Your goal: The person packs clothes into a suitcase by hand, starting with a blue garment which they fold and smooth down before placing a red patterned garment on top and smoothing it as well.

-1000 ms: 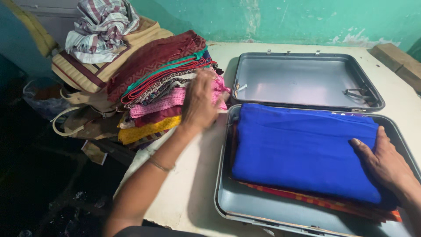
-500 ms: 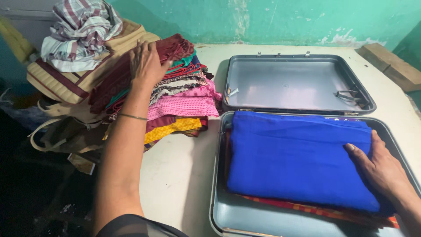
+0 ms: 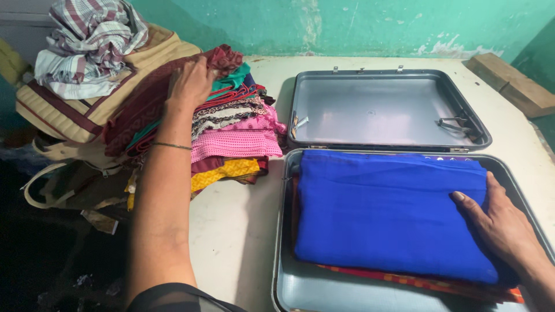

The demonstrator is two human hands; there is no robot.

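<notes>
Green-walled room, cream table [image 3: 237, 231], open grey metal suitcase [image 3: 381, 110] at right of frame

Left hand [image 3: 189, 84] sits upper left, fingers curled over the maroon cloth [image 3: 144, 110] topping the stack of folded clothes [image 3: 231, 138], arm stretched straight up the frame; half a second ago it lay flatter there, a second ago lower on the pink layer. Right hand [image 3: 502, 222], lower right, lies flat with fingers spread, pressing the blue folded cloth [image 3: 387, 214] in the suitcase's near half, unchanged. Striped tan bag [image 3: 75, 110] behind the stack
</notes>
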